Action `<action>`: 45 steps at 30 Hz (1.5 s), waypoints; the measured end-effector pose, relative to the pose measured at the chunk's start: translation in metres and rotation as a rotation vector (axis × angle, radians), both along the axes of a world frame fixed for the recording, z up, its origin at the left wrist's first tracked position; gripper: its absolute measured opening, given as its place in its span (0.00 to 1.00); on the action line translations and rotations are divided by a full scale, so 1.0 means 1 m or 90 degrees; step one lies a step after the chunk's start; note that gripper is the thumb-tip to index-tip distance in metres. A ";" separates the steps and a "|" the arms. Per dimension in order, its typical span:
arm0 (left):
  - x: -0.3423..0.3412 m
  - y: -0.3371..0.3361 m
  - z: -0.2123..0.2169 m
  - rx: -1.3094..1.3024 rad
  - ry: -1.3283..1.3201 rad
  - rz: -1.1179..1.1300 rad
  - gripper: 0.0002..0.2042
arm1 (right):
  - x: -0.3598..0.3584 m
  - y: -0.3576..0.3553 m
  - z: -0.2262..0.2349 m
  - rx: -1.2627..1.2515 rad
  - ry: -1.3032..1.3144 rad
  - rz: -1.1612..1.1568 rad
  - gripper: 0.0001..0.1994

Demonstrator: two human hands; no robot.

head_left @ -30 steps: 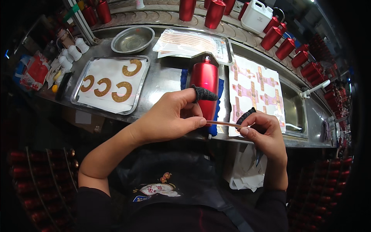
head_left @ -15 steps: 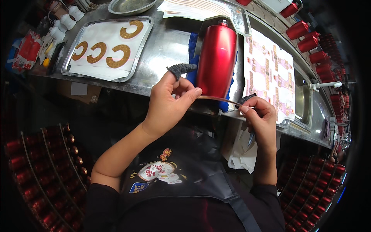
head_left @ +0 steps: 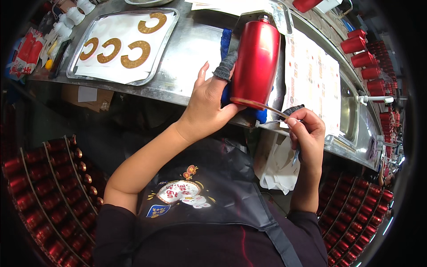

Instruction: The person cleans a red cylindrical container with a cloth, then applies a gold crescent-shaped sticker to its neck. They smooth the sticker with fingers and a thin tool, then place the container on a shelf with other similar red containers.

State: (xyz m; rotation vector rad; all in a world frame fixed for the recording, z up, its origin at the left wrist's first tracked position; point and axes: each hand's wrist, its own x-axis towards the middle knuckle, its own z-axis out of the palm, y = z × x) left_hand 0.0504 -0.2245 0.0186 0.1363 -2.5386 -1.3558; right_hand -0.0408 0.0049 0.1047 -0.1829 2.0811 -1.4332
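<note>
A glossy red bottle (head_left: 257,62) lies on a blue cloth support (head_left: 226,42), its metal-threaded neck pointing away from me. My left hand (head_left: 209,95) grips its near left side; the index finger, in a dark ribbed finger cover, lies along the wall and the thumb presses at the base. A thin, light brownish strip (head_left: 276,111) runs from the bottle's near end to my right hand (head_left: 308,130), which pinches its free end between thumb and index finger. A slim pointed tool (head_left: 296,155) sticks out below the right palm. One right finger also wears a dark cover.
A metal tray (head_left: 159,58) at left holds several gold C-shaped pieces on white paper. Right of the bottle lies a printed sheet (head_left: 327,75), then a sink (head_left: 349,116) with a white tap (head_left: 376,99). Racks of red bottles (head_left: 49,196) flank me. A paper-filled bin (head_left: 280,171) stands below the counter.
My left hand has let go of the strip's left end and come up against the bottle. The strip's left part now meets the bottle's base. My right hand has shifted slightly right.
</note>
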 end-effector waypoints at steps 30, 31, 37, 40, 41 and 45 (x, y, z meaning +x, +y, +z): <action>0.004 -0.001 -0.023 0.544 -0.018 -0.034 0.30 | 0.005 0.007 0.004 0.003 0.052 -0.033 0.07; 0.004 0.001 -0.023 0.524 -0.014 -0.026 0.28 | 0.005 0.007 0.005 -0.001 0.053 -0.033 0.07; 0.002 0.006 -0.021 0.511 -0.013 0.007 0.28 | 0.004 0.010 0.003 -0.008 0.038 -0.043 0.06; 0.002 0.006 -0.020 0.494 -0.008 -0.003 0.32 | 0.004 0.011 0.000 0.006 0.052 -0.040 0.07; 0.002 0.006 -0.020 0.495 -0.006 -0.004 0.33 | 0.004 0.011 -0.001 0.004 0.051 -0.039 0.07; 0.003 0.005 -0.021 0.570 -0.019 -0.012 0.30 | 0.004 0.013 -0.004 -0.006 0.046 -0.040 0.07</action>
